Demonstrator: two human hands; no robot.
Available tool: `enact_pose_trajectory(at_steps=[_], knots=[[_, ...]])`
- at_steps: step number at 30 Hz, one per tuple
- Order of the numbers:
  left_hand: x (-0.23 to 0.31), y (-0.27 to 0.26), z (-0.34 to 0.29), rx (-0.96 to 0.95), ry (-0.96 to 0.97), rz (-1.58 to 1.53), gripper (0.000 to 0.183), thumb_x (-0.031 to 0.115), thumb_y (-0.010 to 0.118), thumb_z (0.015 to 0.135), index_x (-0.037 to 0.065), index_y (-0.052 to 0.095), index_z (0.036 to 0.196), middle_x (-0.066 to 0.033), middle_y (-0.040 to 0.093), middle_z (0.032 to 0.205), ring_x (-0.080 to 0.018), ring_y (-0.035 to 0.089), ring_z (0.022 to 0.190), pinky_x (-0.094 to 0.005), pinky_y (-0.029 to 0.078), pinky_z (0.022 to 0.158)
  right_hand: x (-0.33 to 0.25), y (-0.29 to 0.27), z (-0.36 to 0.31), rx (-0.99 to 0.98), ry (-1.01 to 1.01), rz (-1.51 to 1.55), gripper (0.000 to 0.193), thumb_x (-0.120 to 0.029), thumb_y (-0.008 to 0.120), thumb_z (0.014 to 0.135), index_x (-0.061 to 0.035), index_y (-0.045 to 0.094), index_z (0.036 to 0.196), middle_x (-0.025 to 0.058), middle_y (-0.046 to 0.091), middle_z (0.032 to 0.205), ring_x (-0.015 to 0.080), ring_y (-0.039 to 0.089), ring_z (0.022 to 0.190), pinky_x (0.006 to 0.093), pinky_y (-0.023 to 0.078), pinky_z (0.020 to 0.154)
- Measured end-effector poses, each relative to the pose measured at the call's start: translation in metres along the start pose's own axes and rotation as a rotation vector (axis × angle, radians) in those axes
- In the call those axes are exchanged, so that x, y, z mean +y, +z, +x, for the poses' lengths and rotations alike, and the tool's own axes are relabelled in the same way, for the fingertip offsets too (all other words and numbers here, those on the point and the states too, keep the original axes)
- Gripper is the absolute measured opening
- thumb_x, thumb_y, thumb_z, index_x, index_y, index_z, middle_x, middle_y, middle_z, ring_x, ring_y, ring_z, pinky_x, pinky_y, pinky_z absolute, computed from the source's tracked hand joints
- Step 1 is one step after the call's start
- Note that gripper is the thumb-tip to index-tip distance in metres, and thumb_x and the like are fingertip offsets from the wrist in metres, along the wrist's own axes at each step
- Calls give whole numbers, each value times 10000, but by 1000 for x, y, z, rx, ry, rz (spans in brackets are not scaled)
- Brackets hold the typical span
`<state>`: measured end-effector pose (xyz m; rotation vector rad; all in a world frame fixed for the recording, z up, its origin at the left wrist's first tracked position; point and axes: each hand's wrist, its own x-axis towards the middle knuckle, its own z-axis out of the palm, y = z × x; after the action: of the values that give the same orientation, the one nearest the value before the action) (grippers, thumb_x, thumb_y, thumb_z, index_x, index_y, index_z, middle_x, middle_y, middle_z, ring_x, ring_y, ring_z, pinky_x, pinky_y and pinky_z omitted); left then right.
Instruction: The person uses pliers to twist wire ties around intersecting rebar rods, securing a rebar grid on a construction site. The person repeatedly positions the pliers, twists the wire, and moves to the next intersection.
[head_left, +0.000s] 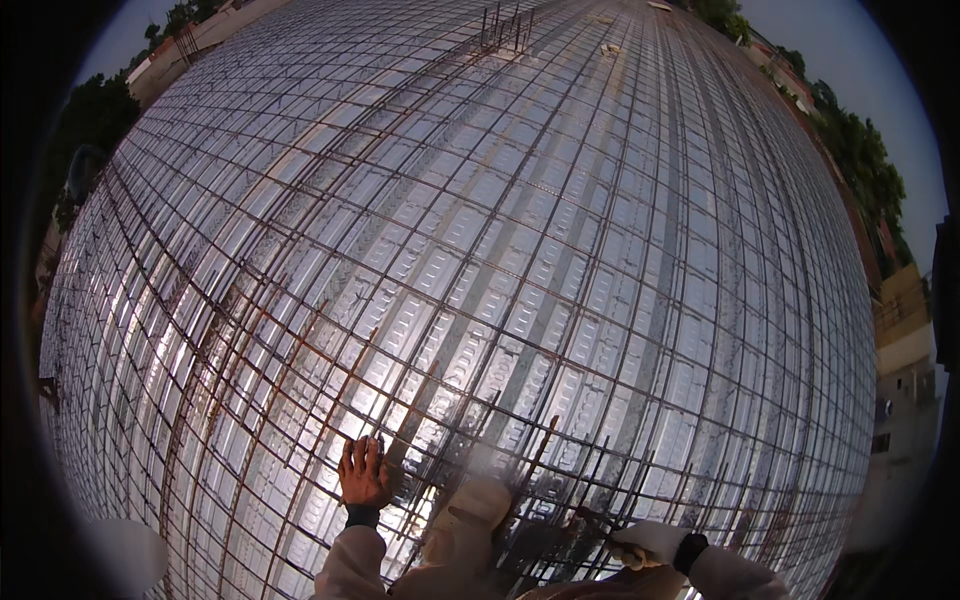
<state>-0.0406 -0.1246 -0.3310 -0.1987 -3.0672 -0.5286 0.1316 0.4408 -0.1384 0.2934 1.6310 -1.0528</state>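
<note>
My left hand (365, 474), with a dark band at the wrist, reaches over the steel rebar mesh (437, 298). Its fingers are stretched out and lie at the bars. Lower right, my right hand (648, 543) is closed around a dark, slim tool (597, 519) that points left; its exact kind is too unclear to tell. That hand looks pale, and a dark watch or band (690, 552) circles its wrist. Between the two hands is my bent leg (468, 515) in light cloth. Short upright bar ends (545, 440) stick up near the right hand.
Ribbed, shiny metal decking (490, 240) lies under the bars and reflects glare. A cluster of upright bars (507, 30) stands at the far side. Trees (858, 150) and buildings (905, 340) line the right edge; more trees (95, 115) are at left.
</note>
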Motion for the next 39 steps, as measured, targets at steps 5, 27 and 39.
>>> enact_pose_trajectory(at_steps=[5, 27, 39], knots=[[4, 2, -1, 12, 14, -5, 662, 277, 635, 959, 128, 532, 1596, -171, 543, 1606, -483, 389, 1552, -648, 347, 1229, -55, 22, -35, 191, 192, 1082, 264, -219, 544, 1162, 23, 647, 1167, 69, 653, 789, 148, 615, 659, 280, 461, 547], [278, -57, 27, -947, -683, -1187, 518, 498, 619, 1118, 18, 707, 1288, -103, 803, 1125, -135, 713, 746, -303, 578, 674, -84, 107, 80, 933, -311, 8, 360, -116, 622, 1018, -11, 607, 1363, 272, 733, 1017, 466, 742, 879, 533, 590, 812], [242, -24, 65, -649, -715, -1271, 244, 234, 688, 1093, 53, 671, 1257, -47, 719, 1019, -151, 671, 795, -296, 563, 698, -38, 68, 21, 277, -309, 1369, 625, -74, 629, 1005, 48, 459, 1593, 138, 685, 1286, 254, 739, 1080, 411, 623, 999]])
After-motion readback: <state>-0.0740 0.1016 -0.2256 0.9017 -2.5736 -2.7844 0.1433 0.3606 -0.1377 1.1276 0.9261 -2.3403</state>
